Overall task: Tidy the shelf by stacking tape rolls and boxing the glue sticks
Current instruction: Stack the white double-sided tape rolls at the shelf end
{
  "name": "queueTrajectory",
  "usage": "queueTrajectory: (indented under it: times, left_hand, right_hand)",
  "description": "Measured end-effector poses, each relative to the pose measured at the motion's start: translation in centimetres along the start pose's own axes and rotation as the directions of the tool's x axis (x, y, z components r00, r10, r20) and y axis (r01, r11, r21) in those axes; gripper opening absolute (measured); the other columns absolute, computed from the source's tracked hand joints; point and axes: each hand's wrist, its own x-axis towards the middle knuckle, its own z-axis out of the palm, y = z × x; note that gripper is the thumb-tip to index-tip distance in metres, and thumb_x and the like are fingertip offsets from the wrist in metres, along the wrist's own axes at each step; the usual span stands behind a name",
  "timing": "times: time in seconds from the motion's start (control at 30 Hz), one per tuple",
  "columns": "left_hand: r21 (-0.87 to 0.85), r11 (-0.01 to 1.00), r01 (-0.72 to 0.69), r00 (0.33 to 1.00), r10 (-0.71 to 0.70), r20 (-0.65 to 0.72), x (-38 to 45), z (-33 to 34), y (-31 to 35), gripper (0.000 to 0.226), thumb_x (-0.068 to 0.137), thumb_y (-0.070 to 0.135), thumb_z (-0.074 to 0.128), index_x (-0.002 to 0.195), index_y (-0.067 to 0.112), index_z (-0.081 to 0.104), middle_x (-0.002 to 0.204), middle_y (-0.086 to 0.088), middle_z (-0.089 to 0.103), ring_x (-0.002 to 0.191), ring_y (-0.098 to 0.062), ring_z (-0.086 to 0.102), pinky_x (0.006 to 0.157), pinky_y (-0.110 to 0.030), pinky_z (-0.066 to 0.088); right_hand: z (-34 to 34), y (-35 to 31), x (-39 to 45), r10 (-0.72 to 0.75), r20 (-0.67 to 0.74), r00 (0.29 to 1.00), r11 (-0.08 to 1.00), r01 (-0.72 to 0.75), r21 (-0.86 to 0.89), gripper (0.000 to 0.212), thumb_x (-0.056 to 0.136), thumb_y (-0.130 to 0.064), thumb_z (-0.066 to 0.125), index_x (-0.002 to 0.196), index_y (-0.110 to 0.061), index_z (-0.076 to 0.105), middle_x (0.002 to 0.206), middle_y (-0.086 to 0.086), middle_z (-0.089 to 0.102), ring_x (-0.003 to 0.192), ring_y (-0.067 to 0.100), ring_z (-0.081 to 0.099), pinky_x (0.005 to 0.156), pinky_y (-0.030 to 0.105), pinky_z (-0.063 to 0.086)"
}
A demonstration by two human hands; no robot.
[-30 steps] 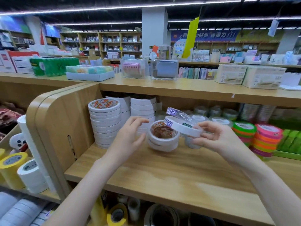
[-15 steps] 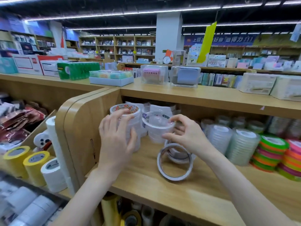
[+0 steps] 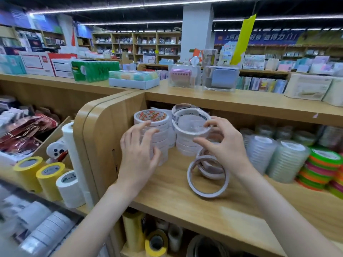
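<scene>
So the right hand (image 3: 225, 145) is setting a white tape roll (image 3: 192, 125) on top of the middle stack (image 3: 185, 143), centre of the frame, fingers (image 3: 209, 123) curled round its rim and pinching it. The left hand (image 3: 138, 153) is spread flat against the left stack (image 3: 154, 134), fingers straight, just steadying it.

What could go wrong, in my view: that top roll looks wrapped in crinkly clear film, so it's slick, and if it lands off-centre it could slide off and take a few rolls along. The two stacks stand just beside each other, so a nudge to one could knock the other. Also two thin loose rolls (image 3: 207, 176) sit on edge, leaning, below the right hand in the lower-middle of the frame. They're hoops, basically, so a bump from the wrist would send them rolling off the wooden shelf (image 3: 185, 204).

Rolls are flat white rings with a papery look; the left stack's top has a red-orange printed label. No glue sticks that I can spot.
</scene>
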Motion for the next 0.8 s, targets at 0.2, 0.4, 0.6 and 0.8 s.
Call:
queueTrajectory:
  times: [0.2, 0.4, 0.6, 0.8]
  left_hand:
    - [0.076, 0.997, 0.012, 0.991, -0.021, 0.128, 3.3, -0.2, -1.0, 0.050, 0.080, 0.030, 0.039, 0.121, 0.006, 0.054, 0.125, -0.012, 0.054, 0.115, -0.030, 0.049, 0.096, -0.044, 0.037]
    - [0.083, 0.996, -0.014, 0.976, -0.005, 0.219, 3.4, 0.3, -2.0, 0.056, 0.082, 0.036, 0.034, 0.124, 0.004, 0.054, 0.129, -0.012, 0.054, 0.120, -0.031, 0.049, 0.097, -0.045, 0.038]
    - [-0.058, 0.998, -0.022, 0.995, 0.028, 0.098, 4.2, -0.7, -2.1, 0.052, 0.086, 0.035, 0.035, 0.127, 0.007, 0.050, 0.137, -0.008, 0.048, 0.126, -0.019, 0.042, 0.104, -0.032, 0.027]
    - [-0.045, 0.998, -0.034, 0.948, 0.047, 0.314, 6.6, 0.0, -2.6, 0.064, 0.090, 0.047, 0.019, 0.141, 0.014, 0.038, 0.150, 0.000, 0.032, 0.141, -0.013, 0.019, 0.112, -0.023, 0.007]
  right_hand:
    - [3.0, -2.0, 1.9, 0.133, 0.000, 0.991, 0.990, -0.133, 0.053, 0.036, 0.071, -0.036, 0.076, 0.098, -0.019, 0.059, 0.094, -0.001, 0.061, 0.073, 0.003, 0.059, 0.064, 0.010, 0.046]
    - [5.4, -3.0, 4.1, 0.122, -0.022, 0.992, 0.991, -0.123, -0.052, 0.040, 0.074, -0.041, 0.073, 0.101, -0.016, 0.059, 0.093, 0.002, 0.062, 0.074, 0.006, 0.055, 0.064, 0.015, 0.042]
    - [8.4, -3.2, 6.0, 0.082, -0.053, 0.995, 0.976, -0.091, -0.199, 0.051, 0.081, -0.039, 0.067, 0.119, -0.012, 0.047, 0.107, 0.008, 0.060, 0.099, 0.022, 0.057, 0.082, 0.036, 0.050]
    - [6.6, -2.6, 5.1, 0.008, -0.079, 0.997, 0.988, -0.020, -0.151, 0.033, 0.093, -0.023, 0.053, 0.122, -0.010, 0.046, 0.095, -0.003, 0.055, 0.086, 0.011, 0.055, 0.072, 0.015, 0.040]
